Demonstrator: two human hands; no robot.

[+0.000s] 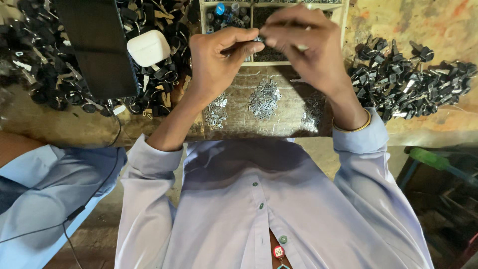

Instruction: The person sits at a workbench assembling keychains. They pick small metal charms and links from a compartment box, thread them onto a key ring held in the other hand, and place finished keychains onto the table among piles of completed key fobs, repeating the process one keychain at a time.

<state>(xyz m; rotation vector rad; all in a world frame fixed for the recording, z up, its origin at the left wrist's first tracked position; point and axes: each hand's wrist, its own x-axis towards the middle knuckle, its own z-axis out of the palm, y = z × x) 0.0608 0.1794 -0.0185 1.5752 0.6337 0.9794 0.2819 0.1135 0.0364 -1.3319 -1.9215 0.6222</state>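
Observation:
My left hand (216,57) and my right hand (306,45) meet above the workbench, fingertips pinched together on a tiny metal part (258,39) that is mostly hidden by the fingers. Below the hands lie three small heaps of shiny metal pieces (265,97) on the bench top. A gold bangle (354,128) circles my right wrist, and both arms wear pale lilac sleeves.
A compartmented wooden tray (271,63) with small parts sits behind the hands. Piles of black key heads lie at the left (50,69) and right (418,82). A dark phone (97,45) and a white earbud case (148,47) rest on the left pile. Another person's blue sleeve (45,184) is at lower left.

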